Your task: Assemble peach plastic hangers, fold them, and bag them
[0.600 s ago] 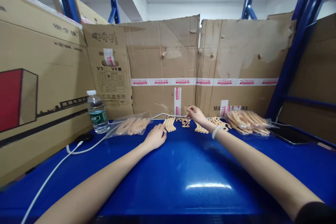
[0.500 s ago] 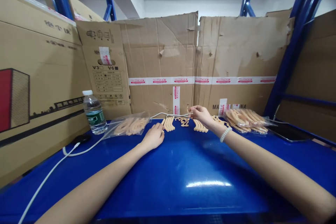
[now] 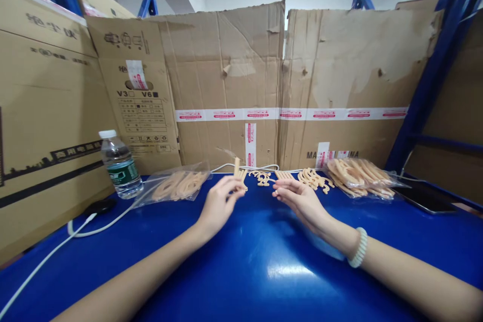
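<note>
Left grip on pieces beside bag

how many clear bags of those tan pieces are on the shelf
2. The left bag lies beside the water bottle, left of the left hand; the right bag lies past the right hand, by the blue upright. More may be hidden off-frame.

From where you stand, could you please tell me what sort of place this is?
Probably a warehouse packing station: blue steel racking, worn cardboard boxes walling in a blue bench, and clear bags of small tan parts on it.
</note>
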Demonstrator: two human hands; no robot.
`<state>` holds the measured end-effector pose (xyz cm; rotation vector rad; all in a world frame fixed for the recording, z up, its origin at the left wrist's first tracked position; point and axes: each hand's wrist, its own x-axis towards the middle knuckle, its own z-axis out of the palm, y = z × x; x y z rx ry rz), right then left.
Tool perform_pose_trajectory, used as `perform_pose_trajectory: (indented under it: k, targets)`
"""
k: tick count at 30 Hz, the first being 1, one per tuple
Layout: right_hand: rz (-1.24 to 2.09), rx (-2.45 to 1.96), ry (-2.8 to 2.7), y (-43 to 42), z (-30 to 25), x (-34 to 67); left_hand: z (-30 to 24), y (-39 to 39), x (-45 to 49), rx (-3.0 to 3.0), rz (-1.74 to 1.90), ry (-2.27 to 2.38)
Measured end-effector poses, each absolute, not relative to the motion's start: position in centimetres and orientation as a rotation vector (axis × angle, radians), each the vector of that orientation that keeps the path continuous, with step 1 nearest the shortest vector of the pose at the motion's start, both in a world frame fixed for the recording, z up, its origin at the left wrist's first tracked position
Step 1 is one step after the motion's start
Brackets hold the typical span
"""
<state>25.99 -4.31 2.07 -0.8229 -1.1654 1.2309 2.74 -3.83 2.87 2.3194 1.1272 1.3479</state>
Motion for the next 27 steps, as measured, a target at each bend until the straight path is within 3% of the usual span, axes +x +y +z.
perform_pose_trajectory:
  k: [16,27]
  targets:
    - [1.513,-0.748,-0.916,-6.2,0.0,25.1,0.6,-7.1,6.6,1.250,1.117,0.803]
    - [1.686,-0.698,-1.010,-6.4,0.4,25.3,0.1,-7.2,6.5,1.247,1.079,0.725]
